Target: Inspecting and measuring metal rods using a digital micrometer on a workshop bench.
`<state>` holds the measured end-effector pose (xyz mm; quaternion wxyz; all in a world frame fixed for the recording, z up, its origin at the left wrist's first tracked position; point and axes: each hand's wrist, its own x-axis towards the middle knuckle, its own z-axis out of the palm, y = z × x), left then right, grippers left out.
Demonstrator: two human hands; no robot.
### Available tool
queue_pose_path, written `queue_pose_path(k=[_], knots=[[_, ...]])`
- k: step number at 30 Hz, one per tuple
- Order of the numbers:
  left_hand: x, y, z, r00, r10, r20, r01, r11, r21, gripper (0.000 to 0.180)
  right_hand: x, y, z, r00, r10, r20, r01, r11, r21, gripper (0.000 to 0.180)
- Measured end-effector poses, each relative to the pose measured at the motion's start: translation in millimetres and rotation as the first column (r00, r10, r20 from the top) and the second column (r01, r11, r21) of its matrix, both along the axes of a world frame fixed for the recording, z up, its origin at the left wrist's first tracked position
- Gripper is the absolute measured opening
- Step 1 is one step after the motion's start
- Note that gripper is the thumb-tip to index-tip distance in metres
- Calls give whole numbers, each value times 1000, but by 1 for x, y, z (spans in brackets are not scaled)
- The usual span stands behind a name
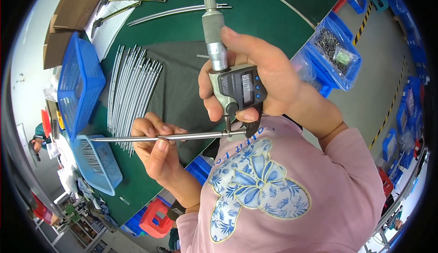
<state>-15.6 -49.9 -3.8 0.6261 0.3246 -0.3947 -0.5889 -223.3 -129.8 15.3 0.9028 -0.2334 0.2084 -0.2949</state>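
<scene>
pink sleeve with a blue-and-white printed bow [260, 193] fills the foreground, nearest the lens. right hand [255, 77] is clenched around a grey digital micrometer with a knurled metal thimble and small display [230, 77], thumb low on its frame, thimble pointing away from the body. left hand [157, 146] pinches a long thin silver metal rod [150, 138] between thumb and fingers; the rod runs level from a point left of that hand to the micrometer's measuring faces, just below the right thumb. beyond the left hand, a bundle of similar silver rods [132, 88] lies on a dark grey mat [180, 84] over a green table top [255, 15]. left of the left hand stand two blue mesh plastic baskets [84, 82]. risk, as a judgement: the rod is held far from its gauged end, so a tilt of either wrist could cock it between the faces and falsify the reading, or let it slip free.
</scene>
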Motion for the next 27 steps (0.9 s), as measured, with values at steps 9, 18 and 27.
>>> queue_pose_path(k=[9,18,27], knots=[[11,-4,17,960,49,-274,-28,996,82,39,-1,-14,-19,982,-167,-83,135,944,-302,54],[26,-5,15,504,-509,-698,769,632,94,61,19,-31,-25,867,-425,-261,260,832,-490,32],[22,-5,14,572,-355,-739,611,786,96,62,10,-25,-33,855,-488,-174,363,804,-471,17]])
